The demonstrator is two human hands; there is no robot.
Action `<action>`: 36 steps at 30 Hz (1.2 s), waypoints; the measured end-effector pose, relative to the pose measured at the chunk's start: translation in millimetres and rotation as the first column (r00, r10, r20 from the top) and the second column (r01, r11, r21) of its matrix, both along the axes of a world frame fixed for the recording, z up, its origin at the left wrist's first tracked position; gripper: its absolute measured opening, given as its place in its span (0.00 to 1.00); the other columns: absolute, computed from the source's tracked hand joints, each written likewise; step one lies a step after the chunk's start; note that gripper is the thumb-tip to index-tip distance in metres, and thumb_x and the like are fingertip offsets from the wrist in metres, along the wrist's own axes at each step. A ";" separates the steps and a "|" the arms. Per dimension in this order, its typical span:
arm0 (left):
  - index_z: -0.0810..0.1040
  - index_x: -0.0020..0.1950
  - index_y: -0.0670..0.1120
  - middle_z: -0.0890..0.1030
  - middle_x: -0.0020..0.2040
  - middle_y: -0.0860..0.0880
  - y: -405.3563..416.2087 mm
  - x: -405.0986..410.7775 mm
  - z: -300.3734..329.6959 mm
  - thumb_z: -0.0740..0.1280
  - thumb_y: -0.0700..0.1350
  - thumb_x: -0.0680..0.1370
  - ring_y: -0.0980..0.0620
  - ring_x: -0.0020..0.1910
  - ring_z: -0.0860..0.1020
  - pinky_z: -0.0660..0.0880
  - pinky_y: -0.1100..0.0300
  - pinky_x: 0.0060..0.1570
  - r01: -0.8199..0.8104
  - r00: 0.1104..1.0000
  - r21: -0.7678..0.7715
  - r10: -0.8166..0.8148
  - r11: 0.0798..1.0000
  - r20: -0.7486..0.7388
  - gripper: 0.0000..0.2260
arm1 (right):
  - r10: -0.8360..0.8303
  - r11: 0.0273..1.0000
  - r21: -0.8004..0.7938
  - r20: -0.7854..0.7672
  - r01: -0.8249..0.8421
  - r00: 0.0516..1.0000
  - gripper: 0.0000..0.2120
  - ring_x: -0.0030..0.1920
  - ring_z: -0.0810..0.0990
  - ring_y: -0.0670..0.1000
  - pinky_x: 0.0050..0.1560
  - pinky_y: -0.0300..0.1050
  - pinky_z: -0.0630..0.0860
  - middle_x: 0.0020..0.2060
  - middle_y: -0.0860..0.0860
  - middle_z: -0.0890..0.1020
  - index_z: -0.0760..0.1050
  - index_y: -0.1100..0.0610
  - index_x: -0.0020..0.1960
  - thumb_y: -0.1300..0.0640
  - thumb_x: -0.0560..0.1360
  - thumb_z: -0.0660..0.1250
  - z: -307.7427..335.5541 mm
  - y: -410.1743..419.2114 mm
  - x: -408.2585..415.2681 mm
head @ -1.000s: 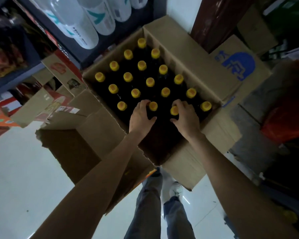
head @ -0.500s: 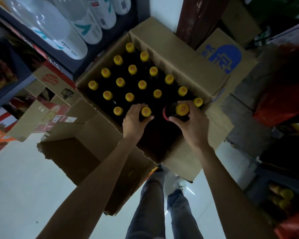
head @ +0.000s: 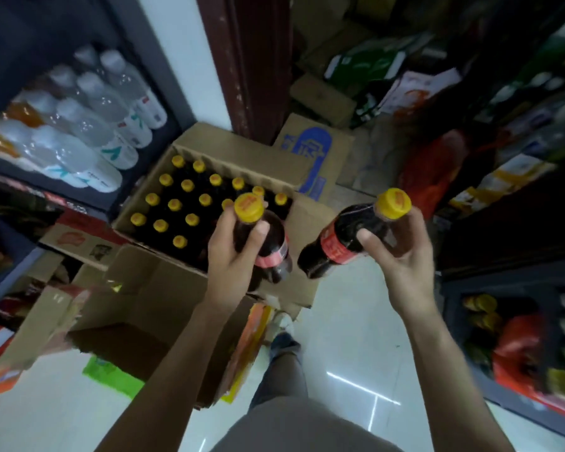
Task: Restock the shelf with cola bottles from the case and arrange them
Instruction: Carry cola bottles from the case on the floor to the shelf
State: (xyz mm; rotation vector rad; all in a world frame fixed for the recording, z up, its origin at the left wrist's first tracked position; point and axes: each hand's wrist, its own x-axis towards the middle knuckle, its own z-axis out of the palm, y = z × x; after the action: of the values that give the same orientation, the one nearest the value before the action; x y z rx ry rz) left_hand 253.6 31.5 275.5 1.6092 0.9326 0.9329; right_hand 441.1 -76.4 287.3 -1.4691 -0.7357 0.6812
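Note:
An open cardboard case on the floor holds several dark cola bottles with yellow caps. My left hand grips one cola bottle by its neck and shoulder, lifted above the case's near edge. My right hand grips a second cola bottle, tilted with its yellow cap up to the right, out past the case over the floor. Both bottles carry red labels.
A shelf at the left holds clear water bottles. Empty cardboard boxes lie left of my legs. A dark red post rises behind the case. Shelving with goods lines the right. White tiled floor lies between.
Both hands have lifted a cola bottle each out of the case and raised them toward me. The view has swung up and right, showing more of the shelves.

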 end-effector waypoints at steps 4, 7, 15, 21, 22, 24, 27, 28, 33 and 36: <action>0.74 0.57 0.56 0.79 0.53 0.62 -74.2 39.7 21.2 0.60 0.52 0.78 0.60 0.57 0.76 0.69 0.64 0.59 0.152 0.987 0.003 -0.152 0.988 0.058 0.09 | -0.054 0.998 -0.014 0.058 0.055 0.997 0.17 0.52 0.77 0.43 0.53 0.34 0.72 0.50 0.51 0.79 0.73 0.61 0.58 0.57 0.72 0.70 17.4 -99.9 21.1; 0.75 0.54 0.57 0.80 0.50 0.60 -141.8 74.4 30.7 0.60 0.52 0.77 0.58 0.54 0.77 0.69 0.62 0.59 0.277 0.956 0.032 -0.279 0.960 0.087 0.08 | -0.109 0.994 -0.022 0.094 0.111 0.990 0.17 0.52 0.78 0.46 0.52 0.36 0.72 0.51 0.55 0.79 0.74 0.59 0.58 0.54 0.73 0.69 29.1 -188.8 39.0; 0.78 0.53 0.59 0.80 0.49 0.55 -335.6 171.8 70.0 0.62 0.52 0.77 0.51 0.52 0.77 0.71 0.50 0.59 0.608 0.769 0.043 -0.602 0.792 0.214 0.08 | -0.289 0.953 -0.016 0.266 0.304 0.920 0.12 0.46 0.76 0.43 0.49 0.37 0.70 0.44 0.42 0.78 0.73 0.48 0.56 0.48 0.74 0.67 66.2 -421.1 89.6; 0.76 0.56 0.59 0.81 0.51 0.56 -445.3 252.6 110.5 0.62 0.54 0.78 0.50 0.55 0.78 0.72 0.52 0.60 0.720 0.646 0.158 -0.736 0.676 0.204 0.08 | -0.429 0.900 0.058 0.286 0.432 0.857 0.08 0.43 0.74 0.38 0.48 0.35 0.68 0.41 0.35 0.76 0.69 0.40 0.48 0.53 0.77 0.64 105.7 -540.8 143.8; 0.76 0.56 0.60 0.82 0.50 0.55 -460.6 266.7 116.0 0.63 0.56 0.78 0.48 0.55 0.78 0.72 0.47 0.60 0.731 0.625 0.167 -0.747 0.662 0.226 0.08 | -0.447 0.891 0.064 0.295 0.449 0.845 0.07 0.43 0.73 0.38 0.48 0.37 0.68 0.40 0.35 0.76 0.69 0.40 0.48 0.53 0.77 0.63 112.6 -555.7 155.3; 0.76 0.56 0.57 0.82 0.47 0.54 -489.9 296.0 127.7 0.63 0.57 0.78 0.46 0.52 0.79 0.72 0.41 0.58 0.745 0.592 0.198 -0.768 0.637 0.244 0.10 | -0.466 0.882 0.081 0.310 0.465 0.829 0.03 0.43 0.74 0.41 0.49 0.41 0.69 0.41 0.38 0.76 0.70 0.44 0.50 0.52 0.78 0.61 125.4 -584.5 181.5; 0.75 0.56 0.49 0.81 0.44 0.52 -532.9 338.1 146.7 0.60 0.51 0.78 0.49 0.47 0.79 0.74 0.47 0.54 0.777 0.518 0.248 -0.811 0.579 0.271 0.11 | -0.473 0.880 0.115 0.314 0.461 0.823 0.05 0.45 0.75 0.43 0.50 0.41 0.71 0.42 0.43 0.76 0.71 0.50 0.52 0.51 0.79 0.59 145.2 -623.2 225.8; 0.75 0.55 0.48 0.81 0.43 0.52 -546.4 352.8 152.2 0.59 0.50 0.77 0.50 0.46 0.79 0.74 0.51 0.54 0.779 0.499 0.269 -0.820 0.566 0.280 0.11 | -0.476 0.879 0.131 0.311 0.459 0.822 0.05 0.45 0.75 0.42 0.49 0.38 0.71 0.41 0.43 0.76 0.72 0.51 0.51 0.51 0.78 0.59 152.4 -634.4 240.5; 0.77 0.53 0.50 0.82 0.42 0.51 -603.6 432.9 177.5 0.60 0.51 0.77 0.46 0.45 0.79 0.72 0.39 0.54 0.754 0.508 0.282 -0.799 0.593 0.322 0.10 | -0.493 0.870 0.207 0.331 0.447 0.805 0.06 0.42 0.74 0.40 0.44 0.31 0.70 0.39 0.41 0.75 0.73 0.51 0.52 0.52 0.78 0.59 182.4 -685.3 314.4; 0.78 0.52 0.54 0.82 0.43 0.52 -637.0 475.6 199.0 0.61 0.52 0.77 0.44 0.46 0.79 0.72 0.35 0.54 0.710 0.527 0.338 -0.785 0.617 0.327 0.08 | -0.492 0.869 0.251 0.355 0.426 0.795 0.05 0.42 0.74 0.41 0.44 0.31 0.70 0.39 0.42 0.75 0.73 0.50 0.50 0.53 0.78 0.59 202.7 -720.9 355.8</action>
State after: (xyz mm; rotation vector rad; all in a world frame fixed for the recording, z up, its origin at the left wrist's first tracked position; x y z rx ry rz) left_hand 729.2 -605.6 474.5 1.5955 -0.2220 0.6906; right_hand 796.9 -797.3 490.0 -1.5800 -0.6861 -0.0709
